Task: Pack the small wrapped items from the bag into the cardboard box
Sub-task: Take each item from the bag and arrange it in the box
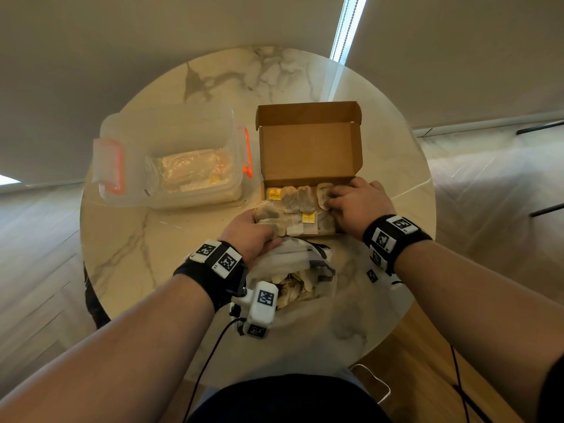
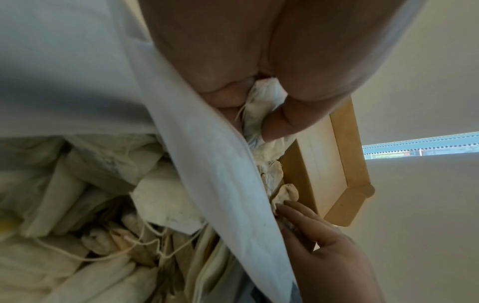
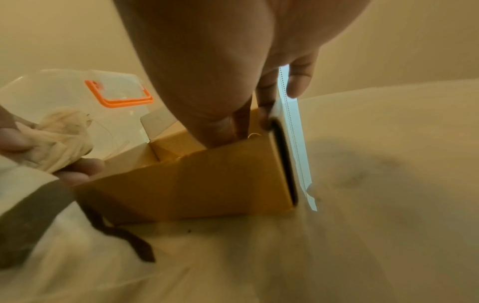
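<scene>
Nearest, the bag (image 1: 293,279) holds many wrapped items yet, while the cardboard box (image 1: 308,154) beyond looks nearly full; left hand (image 1: 253,230) clutches a bunch (image 1: 270,215) at its left edge, right hand (image 1: 357,203) presses straight-fingered inside.

Box: shallow brown cardboard box (image 1: 308,148), lid flipped open and standing at the far side, on the round table.
Packed items: pale paper-wrapped tea bags (image 1: 300,198), some with yellow tags, lying flat in rows inside.
Bag: white crumpled bag (image 1: 293,270), mouth open, touching the box's near side, more tea bags and strings heaped within.
</scene>
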A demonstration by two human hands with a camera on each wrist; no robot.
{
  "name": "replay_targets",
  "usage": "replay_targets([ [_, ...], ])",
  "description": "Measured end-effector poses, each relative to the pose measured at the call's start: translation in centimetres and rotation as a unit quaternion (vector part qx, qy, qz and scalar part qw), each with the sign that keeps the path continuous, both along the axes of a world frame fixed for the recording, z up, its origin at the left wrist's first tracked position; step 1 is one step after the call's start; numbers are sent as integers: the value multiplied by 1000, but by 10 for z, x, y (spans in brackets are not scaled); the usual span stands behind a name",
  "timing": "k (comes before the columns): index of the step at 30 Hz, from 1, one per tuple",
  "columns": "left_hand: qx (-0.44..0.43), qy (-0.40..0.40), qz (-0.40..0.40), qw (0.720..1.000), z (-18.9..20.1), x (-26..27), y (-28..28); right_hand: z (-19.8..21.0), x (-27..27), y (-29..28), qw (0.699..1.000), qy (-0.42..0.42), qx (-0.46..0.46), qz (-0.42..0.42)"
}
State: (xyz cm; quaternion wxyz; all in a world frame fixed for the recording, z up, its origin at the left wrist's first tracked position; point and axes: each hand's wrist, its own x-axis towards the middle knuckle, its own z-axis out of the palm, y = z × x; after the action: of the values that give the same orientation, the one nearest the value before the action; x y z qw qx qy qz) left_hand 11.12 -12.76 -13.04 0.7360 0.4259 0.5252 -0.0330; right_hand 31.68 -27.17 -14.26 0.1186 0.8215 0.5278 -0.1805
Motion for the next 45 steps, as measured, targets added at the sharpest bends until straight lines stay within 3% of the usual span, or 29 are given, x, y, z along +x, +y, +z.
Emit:
replay_targets([
  [5,-42,-41,41,997,16,-1,-2,18,-8,4,999,24,44,-18],
  [7,-43,-76,29,996,28,-3,1,33,-16,11,987,93,116,-54],
  [11,-31,-130,-7,991,54,-8,4,79,-41,30,900,344,208,-167],
  [13,-11,-141,-5,990,63,-8,4,94,-51,37,869,401,218,-193],
  [15,-10,-154,33,987,70,-8,4,99,-58,40,860,405,228,-209],
  [19,-94,-162,149,971,74,-8,10,94,-69,41,857,409,221,-223],
  [22,-106,-142,141,974,70,-14,10,89,-74,42,860,401,219,-228],
  [24,-110,-137,155,972,67,-19,11,91,-74,42,829,443,220,-260],
  [29,-119,-127,205,963,61,-30,20,96,-74,39,683,568,282,-363],
  [30,-116,-123,204,964,60,-33,22,92,-73,39,666,568,292,-386],
  [31,-109,-119,199,967,59,-36,23,87,-70,39,666,554,295,-404],
  [32,-101,-115,192,969,58,-40,24,79,-67,40,685,526,288,-413],
  [35,-88,-102,180,974,53,-52,29,51,-61,45,784,432,215,-390],
  [37,-94,-97,183,974,50,-60,32,34,-63,50,824,404,160,-364],
  [45,-32,-45,151,987,41,-71,33,4,-83,74,919,275,120,-257],
])
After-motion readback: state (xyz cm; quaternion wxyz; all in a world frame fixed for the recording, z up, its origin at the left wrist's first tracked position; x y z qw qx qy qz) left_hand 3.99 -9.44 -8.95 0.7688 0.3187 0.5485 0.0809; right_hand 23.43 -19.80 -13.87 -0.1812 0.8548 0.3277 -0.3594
